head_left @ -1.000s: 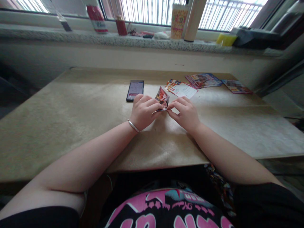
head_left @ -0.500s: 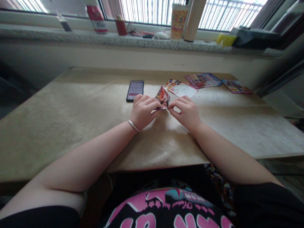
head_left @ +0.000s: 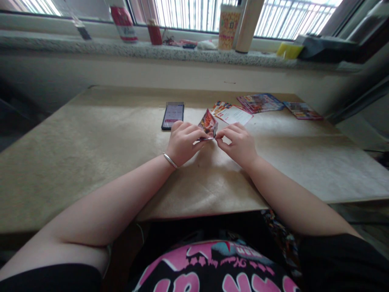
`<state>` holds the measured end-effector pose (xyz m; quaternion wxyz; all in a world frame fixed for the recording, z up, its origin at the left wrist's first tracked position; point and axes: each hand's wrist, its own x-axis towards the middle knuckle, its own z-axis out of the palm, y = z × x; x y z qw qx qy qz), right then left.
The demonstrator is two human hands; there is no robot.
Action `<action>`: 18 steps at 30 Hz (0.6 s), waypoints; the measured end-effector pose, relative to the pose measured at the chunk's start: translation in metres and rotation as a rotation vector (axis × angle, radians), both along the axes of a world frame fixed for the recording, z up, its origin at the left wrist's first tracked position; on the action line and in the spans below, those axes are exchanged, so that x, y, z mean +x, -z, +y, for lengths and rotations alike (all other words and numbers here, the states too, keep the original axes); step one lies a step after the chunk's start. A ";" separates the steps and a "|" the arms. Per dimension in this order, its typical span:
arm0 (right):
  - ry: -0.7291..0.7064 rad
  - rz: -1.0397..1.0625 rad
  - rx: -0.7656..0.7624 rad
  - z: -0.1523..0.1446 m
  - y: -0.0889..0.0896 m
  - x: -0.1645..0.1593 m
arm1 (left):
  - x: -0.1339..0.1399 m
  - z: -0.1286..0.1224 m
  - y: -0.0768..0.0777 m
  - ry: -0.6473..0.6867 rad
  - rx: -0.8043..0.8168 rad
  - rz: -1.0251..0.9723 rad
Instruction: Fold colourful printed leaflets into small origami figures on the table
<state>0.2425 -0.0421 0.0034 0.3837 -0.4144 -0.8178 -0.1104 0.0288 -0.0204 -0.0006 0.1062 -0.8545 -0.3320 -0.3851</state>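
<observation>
A small piece of colourful printed paper (head_left: pixel 208 123), partly folded with a pointed flap standing up, is held just above the table between my hands. My left hand (head_left: pixel 184 140) pinches its left side, fingers over the top and thumb below. With thumb and fingertips closed together, my right hand (head_left: pixel 236 142) grips its lower right corner. The fingers hide part of the paper's near edge. A phone (head_left: pixel 173 116) with a lit screen lies just beyond my left hand. Past my right hand lie a white printed card (head_left: pixel 235 115) and some orange-patterned cards (head_left: pixel 221 107).
Glossy printed sheets (head_left: pixel 260 103) lie in a pile at the back right, with another small stack (head_left: pixel 302 110) beside them. On the stone windowsill (head_left: pixel 182 52) stand a red-and-white can (head_left: pixel 124 24), a patterned cup (head_left: pixel 228 28) and a yellow item (head_left: pixel 289 50). The table's (head_left: pixel 75 154) near edge runs under my forearms.
Very little differs. My right fingertips have shifted slightly to the right at the paper's corner, and the raised flap has moved a touch. The left hand stays in place.
</observation>
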 end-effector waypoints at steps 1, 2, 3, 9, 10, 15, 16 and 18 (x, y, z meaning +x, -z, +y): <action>0.002 -0.001 0.002 0.000 0.000 0.000 | 0.000 0.000 0.000 0.001 0.001 -0.001; 0.002 -0.005 0.003 0.000 0.000 0.000 | 0.000 0.000 0.000 0.004 0.005 -0.004; 0.001 -0.009 0.002 -0.001 0.000 0.000 | 0.000 0.000 0.001 0.007 0.012 -0.009; -0.014 0.009 -0.012 0.000 0.000 -0.001 | 0.000 0.002 0.003 -0.005 -0.006 -0.017; -0.018 0.034 -0.021 0.001 0.000 -0.001 | 0.000 0.002 0.003 -0.011 -0.012 -0.026; -0.005 0.203 -0.077 0.005 0.001 0.002 | 0.000 0.002 0.002 -0.004 -0.022 -0.084; -0.003 0.212 -0.079 0.005 0.001 0.003 | 0.000 0.002 0.001 -0.005 -0.024 -0.086; -0.021 0.194 -0.080 0.004 0.001 0.003 | 0.000 0.001 0.000 -0.016 -0.031 -0.072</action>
